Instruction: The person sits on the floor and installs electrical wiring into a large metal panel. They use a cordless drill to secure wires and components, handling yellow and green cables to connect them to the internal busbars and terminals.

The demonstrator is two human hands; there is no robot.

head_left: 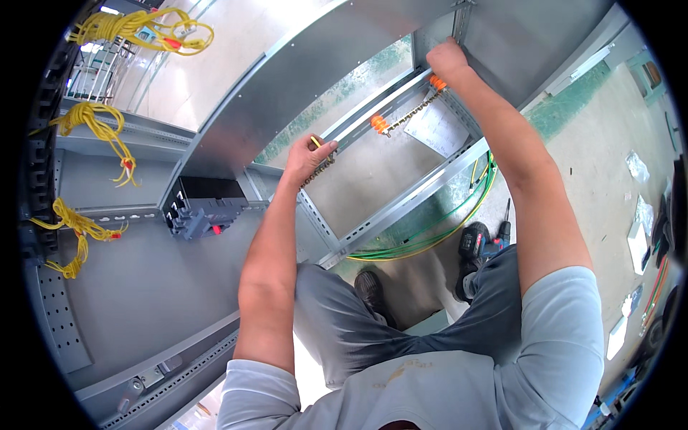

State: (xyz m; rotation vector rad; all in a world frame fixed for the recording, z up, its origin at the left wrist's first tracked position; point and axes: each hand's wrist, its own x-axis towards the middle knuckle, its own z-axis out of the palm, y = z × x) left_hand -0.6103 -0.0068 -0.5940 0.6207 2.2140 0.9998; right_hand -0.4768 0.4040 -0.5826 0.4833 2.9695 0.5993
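Observation:
My left hand (308,158) is at the left end of a metal bar (407,117) with a row of screws along it. Its fingers are curled, and a small yellow piece (315,142) sticks out between them. My right hand (448,60) is closed against the cabinet frame's far right corner, near the perforated upright (462,23). Whatever its fingers hold is hidden. Between my hands, two orange ribbed insulators (379,125) sit by the bar, one close below my right hand. Bar and insulators lie along the silver cross rail (369,115).
Coiled yellow cables (97,122) hang at the left, near a dark grey circuit breaker (208,208). Green and yellow wires (423,247) loop on the floor inside the near rail (408,204). A cordless drill (494,240) stands by my foot. A paper sheet (437,129) lies beyond.

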